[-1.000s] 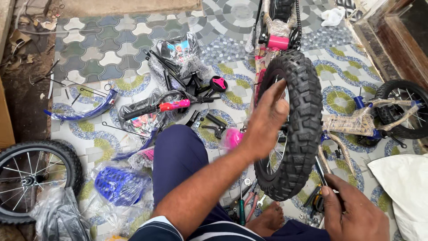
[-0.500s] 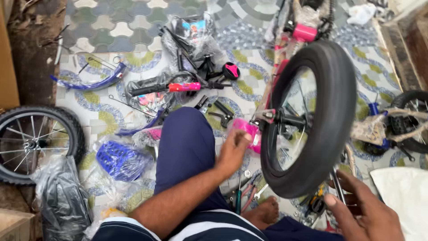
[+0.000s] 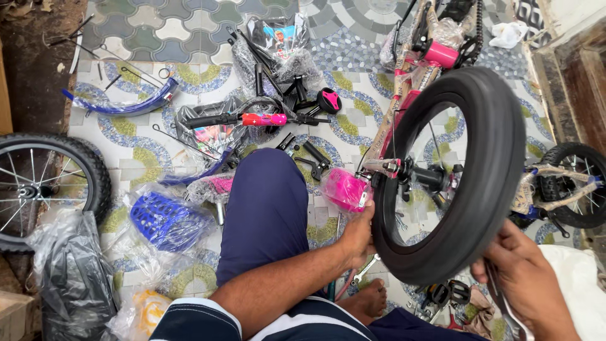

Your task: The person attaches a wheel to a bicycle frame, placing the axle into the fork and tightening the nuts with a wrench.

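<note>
My right hand has its fingers curled around the lower rim of the wheel, a thick black tyre on thin spokes with a dark hub, standing upright in front of me just above the tiled floor. My left hand rests loosely curled beside the pink part, close to the tyre's near edge; I cannot tell whether it grips anything.

A wheel stands between both hands, another wheel lying far left.
</note>
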